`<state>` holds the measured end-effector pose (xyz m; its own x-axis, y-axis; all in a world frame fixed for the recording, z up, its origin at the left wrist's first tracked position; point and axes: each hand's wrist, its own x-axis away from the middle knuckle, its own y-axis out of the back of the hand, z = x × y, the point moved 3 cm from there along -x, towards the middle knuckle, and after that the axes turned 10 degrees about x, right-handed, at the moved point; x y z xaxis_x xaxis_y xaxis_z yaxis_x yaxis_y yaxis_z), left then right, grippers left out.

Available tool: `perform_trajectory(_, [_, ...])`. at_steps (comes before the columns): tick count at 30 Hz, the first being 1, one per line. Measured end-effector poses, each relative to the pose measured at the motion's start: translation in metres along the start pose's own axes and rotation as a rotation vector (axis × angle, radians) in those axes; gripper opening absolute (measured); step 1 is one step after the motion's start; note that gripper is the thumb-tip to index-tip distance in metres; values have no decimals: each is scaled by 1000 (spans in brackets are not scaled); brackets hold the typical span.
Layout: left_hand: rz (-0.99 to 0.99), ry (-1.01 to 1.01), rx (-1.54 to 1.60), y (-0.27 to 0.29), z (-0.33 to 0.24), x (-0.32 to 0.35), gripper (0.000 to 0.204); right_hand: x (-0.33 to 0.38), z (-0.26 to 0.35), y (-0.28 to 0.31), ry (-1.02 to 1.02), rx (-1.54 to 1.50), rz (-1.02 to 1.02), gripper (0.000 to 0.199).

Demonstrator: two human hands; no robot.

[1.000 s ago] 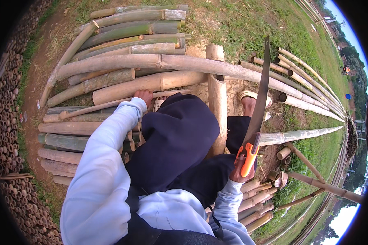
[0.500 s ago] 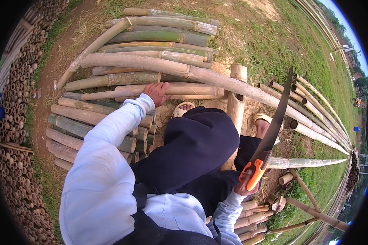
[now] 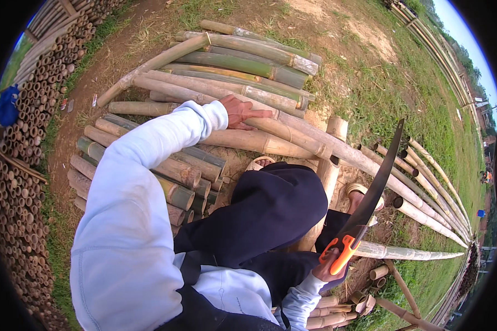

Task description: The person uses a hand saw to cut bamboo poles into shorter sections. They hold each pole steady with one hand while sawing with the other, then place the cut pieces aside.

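My left hand (image 3: pixel 241 112) is closed over a short tan bamboo piece (image 3: pixel 294 133), which lies slanted along the near side of a long bamboo pole (image 3: pixel 364 159). Most of its left part is hidden by the hand and sleeve. Just below it rests another cut bamboo piece (image 3: pixel 259 142). On the right, my right hand (image 3: pixel 327 265) grips a handsaw (image 3: pixel 376 185) by its orange and black handle, with the dark blade pointing up and away. The blade passes in front of the long pole in the picture; contact cannot be made out.
Cut bamboo lengths lie in a far stack (image 3: pixel 248 63) and a near-left stack (image 3: pixel 171 165). A thick bamboo post (image 3: pixel 327 176) stands between my sandalled feet. Long poles (image 3: pixel 433 176) stretch off to the right over grass. A large bamboo pile (image 3: pixel 25 220) lines the left side.
My left hand has moved right and away from me, bringing the short bamboo piece up beside the long pole. The saw stays in my right hand, lowered slightly. The whole view has shifted.
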<state>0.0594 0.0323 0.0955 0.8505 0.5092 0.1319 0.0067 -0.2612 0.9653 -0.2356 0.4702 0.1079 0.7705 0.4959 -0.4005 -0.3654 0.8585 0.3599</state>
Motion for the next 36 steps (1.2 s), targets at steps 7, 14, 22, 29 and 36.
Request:
perform_trajectory(7, [45, -21, 9, 17, 16, -51, 80, 0, 3, 2, -46, -57, 56, 34])
perform_trajectory(14, [42, -60, 160, -7, 33, -66, 74, 6, -7, 7, -81, -31, 50, 38])
perform_trajectory(22, [-24, 64, 152, 5, 15, -88, 65, -7, 9, -7, -169, 65, 152, 25])
perform_trajectory(29, [35, 158, 186, -26, 21, -105, 73, -15, 8, -65, -261, -18, 218, 18])
perform_trajectory(36, [101, 244, 206, -36, 19, -108, 77, -24, 7, -100, -278, -39, 305, 24])
